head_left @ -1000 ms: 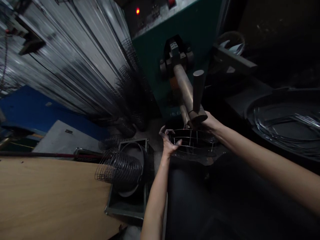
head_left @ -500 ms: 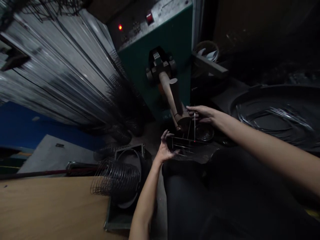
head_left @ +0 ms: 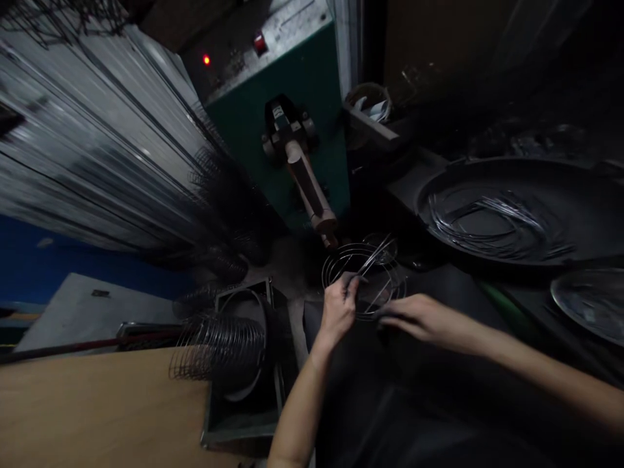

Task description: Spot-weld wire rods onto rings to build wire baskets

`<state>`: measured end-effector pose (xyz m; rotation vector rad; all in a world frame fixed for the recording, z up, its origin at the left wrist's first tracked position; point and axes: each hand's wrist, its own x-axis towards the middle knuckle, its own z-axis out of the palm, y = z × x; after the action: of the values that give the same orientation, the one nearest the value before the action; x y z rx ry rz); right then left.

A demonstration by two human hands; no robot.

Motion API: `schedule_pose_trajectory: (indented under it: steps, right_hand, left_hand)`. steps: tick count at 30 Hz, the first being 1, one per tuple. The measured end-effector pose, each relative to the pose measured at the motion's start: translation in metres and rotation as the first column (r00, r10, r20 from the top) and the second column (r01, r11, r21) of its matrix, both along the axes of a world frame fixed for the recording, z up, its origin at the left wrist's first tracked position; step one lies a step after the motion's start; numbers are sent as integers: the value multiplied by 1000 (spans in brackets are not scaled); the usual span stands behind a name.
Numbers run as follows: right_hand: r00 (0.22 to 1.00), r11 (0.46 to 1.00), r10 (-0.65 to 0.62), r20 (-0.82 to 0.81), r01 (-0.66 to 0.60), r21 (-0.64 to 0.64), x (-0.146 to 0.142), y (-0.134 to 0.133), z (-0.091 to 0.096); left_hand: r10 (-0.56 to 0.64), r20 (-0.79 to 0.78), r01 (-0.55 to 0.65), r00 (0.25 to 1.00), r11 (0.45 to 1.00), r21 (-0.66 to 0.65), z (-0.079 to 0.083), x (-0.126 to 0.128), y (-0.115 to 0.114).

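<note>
A round wire rack [head_left: 336,252] of concentric rings with cross rods faces me, just below the electrode arm of a welding machine. My left hand [head_left: 340,302] is closed at its left side, fingers curled. A few thin straight rods [head_left: 374,254] stick out past those fingers toward the upper right; I cannot tell whether they are loose or part of the rack. At the lower right of the rings, my right hand [head_left: 416,317] is closed with its fingertips at the rim; they are dark and partly blurred. The copper-coloured electrode arm [head_left: 312,188] ends just above the rings, apart from them.
The green welding machine [head_left: 234,123] with a red lamp stands ahead. To the right, a wide dark pan [head_left: 487,253] holds bent wires, near a round tray [head_left: 585,292]. A coil of wire rings [head_left: 219,344] hangs at lower left beside a cardboard-coloured board [head_left: 97,409].
The rack has come away from the electrode toward me and turned from edge-on to face-on. My right hand has moved down to the near rim; my left hand's fingers have closed.
</note>
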<state>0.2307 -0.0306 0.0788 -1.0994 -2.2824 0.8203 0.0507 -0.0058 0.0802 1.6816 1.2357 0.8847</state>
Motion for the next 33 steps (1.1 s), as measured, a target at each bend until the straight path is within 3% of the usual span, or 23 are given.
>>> schedule_pose_trajectory:
  steps: [1,2,4,6,8,10,13,15,18,20,22,27,33]
  right_hand:
    - [997,988,-64,-50,70,135,20,1,11]
    - [981,943,-183,-57,192,271,37,4,22]
    - [961,860,-277,-4,249,446,61,15,39]
    - [967,853,-243,75,176,491,68,25,44]
    - [972,871,-214,97,145,469,62,28,38]
    - [958,883,-261,119,186,432,54,24,23]
    - [906,930,-308,290,223,291,45,13,-7]
    - [858,962,-269,438,216,168,40,10,-23]
    - [791,984,-177,585,163,77,32,13,-35]
    - [750,988,-152,643,126,87,25,19,-36]
    - [717,991,-133,684,88,101,19,25,-34]
    - [661,994,-96,745,27,104,10,42,-30]
    - [739,990,-120,662,43,131,0,64,-17]
  left_hand:
    - [-24,-7,24,1000,1000,17,6,-8,-2]
    - [-57,-10,57,998,998,27,14,-16,-4]
    - [-133,10,133,991,991,19,32,-30,-5]
    - [-162,61,163,985,987,-13,48,-39,-3]
    - [-139,126,150,982,985,-84,54,-42,1]
    - [-104,161,134,981,973,-188,45,-42,5]
    - [-70,40,78,997,961,-265,8,-38,4]
    - [-51,-174,20,983,985,-170,-20,-34,-1]
    - [-31,-539,55,842,998,28,-45,-28,-7]
    - [-65,-679,141,732,988,58,-49,-27,-6]
    - [-106,-722,201,684,979,47,-49,-27,-2]
    - [-141,-687,242,713,969,53,-46,-31,18]
    - [-93,-732,225,674,971,83,-27,-37,37]
